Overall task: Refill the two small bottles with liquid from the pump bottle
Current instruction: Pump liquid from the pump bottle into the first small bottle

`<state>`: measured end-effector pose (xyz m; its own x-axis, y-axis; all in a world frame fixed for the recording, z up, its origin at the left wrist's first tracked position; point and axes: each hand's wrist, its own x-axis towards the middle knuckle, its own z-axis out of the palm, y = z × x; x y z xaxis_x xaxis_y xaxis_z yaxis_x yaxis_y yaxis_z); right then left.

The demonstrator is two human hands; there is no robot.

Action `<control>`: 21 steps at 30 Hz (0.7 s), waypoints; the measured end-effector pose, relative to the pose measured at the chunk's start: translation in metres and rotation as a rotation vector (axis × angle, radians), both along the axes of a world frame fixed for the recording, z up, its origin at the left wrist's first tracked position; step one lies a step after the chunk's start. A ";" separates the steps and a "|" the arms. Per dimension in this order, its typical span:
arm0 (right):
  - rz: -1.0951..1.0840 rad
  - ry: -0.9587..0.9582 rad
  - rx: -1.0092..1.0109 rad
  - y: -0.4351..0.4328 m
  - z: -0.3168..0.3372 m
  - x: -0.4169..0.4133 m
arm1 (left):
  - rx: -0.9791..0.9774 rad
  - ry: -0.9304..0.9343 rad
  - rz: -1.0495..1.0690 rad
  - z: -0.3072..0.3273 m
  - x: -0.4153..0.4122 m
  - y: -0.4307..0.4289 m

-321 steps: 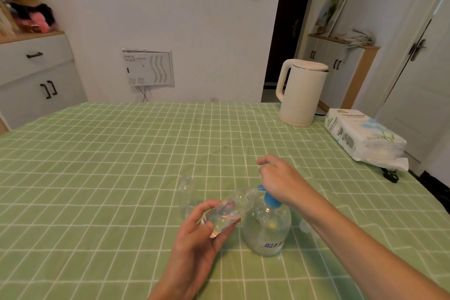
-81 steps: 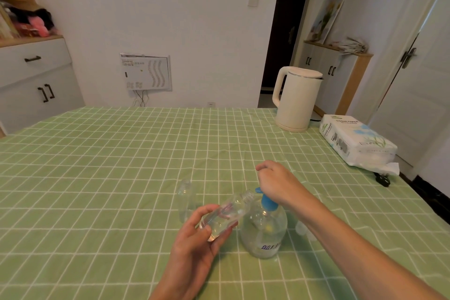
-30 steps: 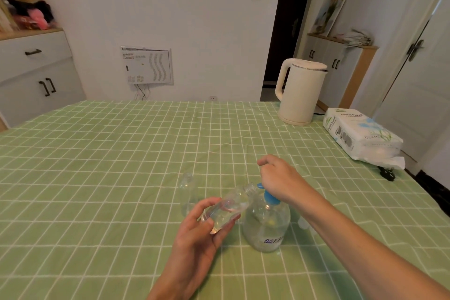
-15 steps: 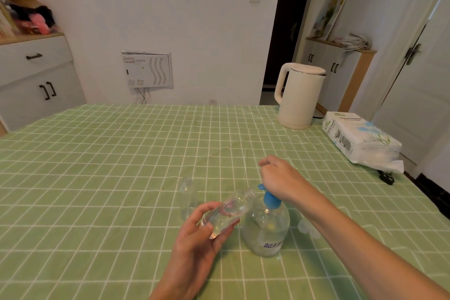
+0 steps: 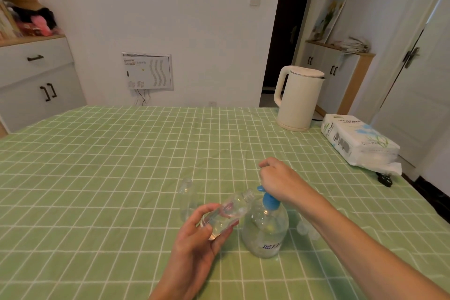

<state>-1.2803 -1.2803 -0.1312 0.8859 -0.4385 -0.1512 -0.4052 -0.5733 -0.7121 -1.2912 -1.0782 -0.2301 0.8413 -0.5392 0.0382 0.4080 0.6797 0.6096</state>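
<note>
standing clear: spare bottle point(image 5: 186, 198), caps point(image 5: 307, 229), kettle point(image 5: 297, 98), tissue pack point(image 5: 358, 141).

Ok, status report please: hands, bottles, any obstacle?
Left hand holds small bottle tilted at spout. Right hand on pump bottle. Second bottle standing. No obstacle.

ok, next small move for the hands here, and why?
Probably press the blue pump head down again with the right hand. The left hand holds the tilted small clear plastic bottle with its mouth at the spout, only partly filled; the second small clear bottle stands waiting.
</note>
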 end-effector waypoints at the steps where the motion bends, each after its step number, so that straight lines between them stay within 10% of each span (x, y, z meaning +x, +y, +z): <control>1: -0.003 0.002 0.001 0.000 0.001 0.000 | -0.002 0.001 0.001 0.000 0.000 0.000; 21: -0.012 0.026 -0.095 0.004 0.004 -0.002 | -0.001 -0.004 -0.016 0.000 0.002 0.000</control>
